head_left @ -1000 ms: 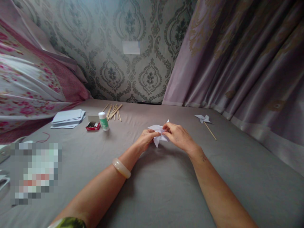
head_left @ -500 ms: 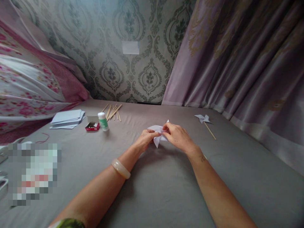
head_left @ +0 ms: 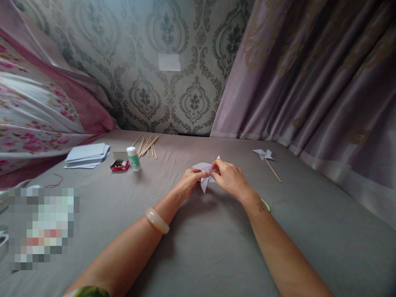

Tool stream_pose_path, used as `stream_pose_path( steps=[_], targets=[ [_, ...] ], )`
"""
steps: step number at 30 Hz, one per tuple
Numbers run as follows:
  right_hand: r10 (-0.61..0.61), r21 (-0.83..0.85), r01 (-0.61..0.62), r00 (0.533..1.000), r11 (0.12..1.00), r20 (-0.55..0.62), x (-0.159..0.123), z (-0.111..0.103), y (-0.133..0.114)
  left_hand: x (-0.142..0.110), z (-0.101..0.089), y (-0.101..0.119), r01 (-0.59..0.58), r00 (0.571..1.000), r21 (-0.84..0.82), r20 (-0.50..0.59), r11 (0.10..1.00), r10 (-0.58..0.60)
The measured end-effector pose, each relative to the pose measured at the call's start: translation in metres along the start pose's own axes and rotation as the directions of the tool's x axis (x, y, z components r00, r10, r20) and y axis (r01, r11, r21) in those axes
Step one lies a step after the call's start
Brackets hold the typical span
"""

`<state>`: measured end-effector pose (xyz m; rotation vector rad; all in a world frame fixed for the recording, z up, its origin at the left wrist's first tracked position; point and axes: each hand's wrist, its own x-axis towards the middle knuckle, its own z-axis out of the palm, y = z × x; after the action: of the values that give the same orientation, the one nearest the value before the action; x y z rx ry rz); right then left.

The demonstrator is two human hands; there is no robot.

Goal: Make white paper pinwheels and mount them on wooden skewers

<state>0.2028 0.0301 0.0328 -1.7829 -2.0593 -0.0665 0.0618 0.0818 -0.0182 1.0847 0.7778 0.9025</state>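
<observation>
Held pinwheel (head_left: 204,185) is looking like thin paper, matt and smooth. Other pinwheel (head_left: 264,155) is showing similar matt paper, its stick (head_left: 274,170) looking like bare wood. Loose sticks (head_left: 149,146) are looking like plain wood, no gloss. Stack (head_left: 86,154) is reading as matt paper. Bottle (head_left: 133,159) is looking like smooth plastic. Box (head_left: 120,166) is looking like thin card, its contents being too small to tell. Bangle (head_left: 157,220) is shining, smooth, glossy, stone-like. Bedsheet (head_left: 198,255) is showing matt cloth, lightly creased. Curtain (head_left: 278,82) is giving satiny cloth sheen. Wall (head_left: 123,49) is showing printed wallpaper, mostly matt.
</observation>
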Motion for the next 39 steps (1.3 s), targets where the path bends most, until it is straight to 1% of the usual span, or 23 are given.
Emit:
stream_pose_path(
  steps=[5, 11, 15, 18, 20, 22, 24, 25, 27, 29, 33, 36, 39],
  targets=[
    [0.019, -0.005, -0.019, 1.0, 1.0, 0.0, 0.0, 0.0, -0.002, -0.001, 0.0, 0.001, -0.014, 1.0, 0.025, -0.01, 1.0, 0.014],
    [0.027, -0.013, -0.027, 1.0, 1.0, 0.011, 0.001, 0.001, -0.003, 0.003, -0.002, -0.005, -0.035, 0.998, 0.054, -0.046, 0.998, 0.038],
    [0.011, 0.004, -0.011, 1.0, 1.0, 0.008, 0.001, 0.002, -0.004, 0.004, -0.003, -0.007, -0.055, 0.997, 0.042, -0.051, 0.998, 0.057],
    [-0.011, 0.07, 0.012, 1.0, 0.997, -0.016, 0.001, 0.001, -0.003, 0.005, -0.003, -0.008, -0.03, 0.998, 0.005, -0.053, 1.0, 0.031],
    [-0.009, 0.179, 0.02, 0.998, 0.984, -0.062, 0.001, -0.003, -0.001, 0.007, -0.004, -0.009, -0.019, 0.998, -0.022, -0.068, 1.0, 0.018],
    [0.019, 0.321, 0.028, 0.99, 0.947, -0.143, 0.003, -0.008, 0.003, 0.008, -0.006, -0.01, 0.003, 0.996, -0.056, -0.091, 0.998, -0.008],
    [0.075, 0.43, 0.035, 0.969, 0.902, -0.236, 0.004, -0.013, 0.009, 0.009, -0.007, -0.01, 0.033, 0.993, -0.085, -0.109, 0.996, -0.043],
    [0.107, 0.463, 0.034, 0.955, 0.886, -0.276, 0.005, -0.015, 0.012, 0.009, -0.007, -0.009, 0.044, 0.992, -0.096, -0.113, 0.994, -0.055],
    [0.163, 0.506, 0.023, 0.933, 0.862, -0.32, 0.006, -0.017, 0.018, 0.01, -0.008, -0.009, 0.049, 0.991, -0.112, -0.117, 0.992, -0.062],
    [0.201, 0.552, 0.008, 0.927, 0.834, -0.316, 0.007, -0.015, 0.023, 0.011, -0.01, -0.009, 0.05, 0.99, -0.124, -0.124, 0.991, -0.065],
    [0.214, 0.627, -0.013, 0.945, 0.779, -0.246, 0.008, -0.002, 0.025, 0.014, -0.015, -0.009, 0.051, 0.985, -0.157, -0.156, 0.986, -0.075],
    [0.236, 0.577, -0.058, 0.942, 0.815, -0.239, 0.007, 0.007, 0.019, 0.015, -0.018, -0.01, 0.045, 0.983, -0.185, -0.169, 0.982, -0.077],
    [0.285, 0.531, -0.095, 0.914, 0.842, -0.288, 0.008, 0.008, 0.012, 0.016, -0.02, -0.009, 0.032, 0.979, -0.227, -0.187, 0.973, -0.076]
  ],
)
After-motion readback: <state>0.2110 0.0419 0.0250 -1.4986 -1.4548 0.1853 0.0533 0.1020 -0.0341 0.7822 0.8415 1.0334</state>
